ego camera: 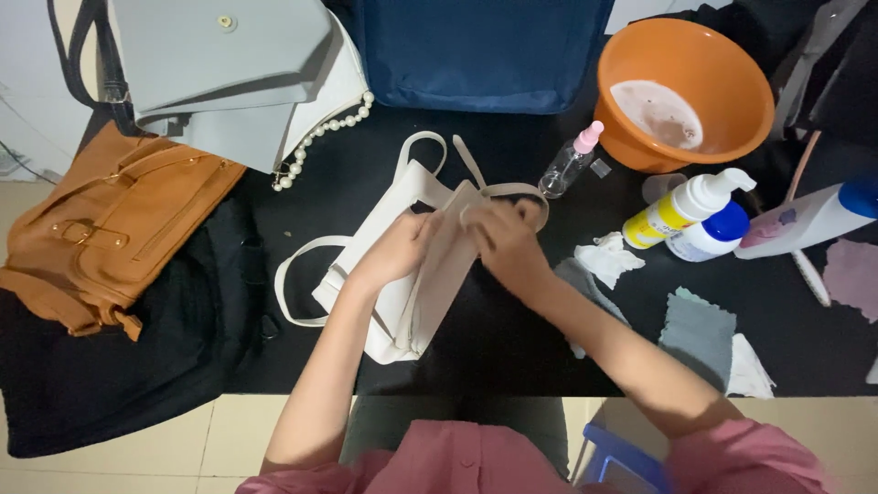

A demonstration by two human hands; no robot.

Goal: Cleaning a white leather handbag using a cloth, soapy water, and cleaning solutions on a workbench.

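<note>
Table: a black-covered table (512, 357) fills the middle of the head view, and every item below lies on it or at its edge.
Blue bag: a dark blue bag (480, 50) sits at the far edge, straight ahead of the hands.
Tan handbag: a tan leather handbag (110, 224) lies at the left edge, well apart from both hands, with a grey bag (219, 73) and a string of pearl beads (320, 137) behind it.
Orange basin: an orange basin (686, 91) with cloudy liquid stands far right.
White handbag: the white handbag (402, 265) lies directly in front of the person, between the two hands; its long axis runs diagonally from near left to far right, with a strap loop (297, 279) trailing out on the left.
Left hand: the left hand (398, 249) rests on the bag's upper face, fingers curled closed over a fold of the white material, pinning it.
Right hand: the right hand (508, 240) is at the far-right end of the bag, fingers closed on the flap and strap there; whether it also holds a cloth cannot be told.
Nearer hand: both touch the bag; the right is on its top end, the left on its middle.
Bottles: a small clear spray bottle (569, 163) with a pink cap stands just beyond the right hand; a yellow-and-white pump bottle (681, 209) is further right.
Cloths: grey cloths (700, 329) and a crumpled white wipe (608, 259) lie near the right forearm.
</note>
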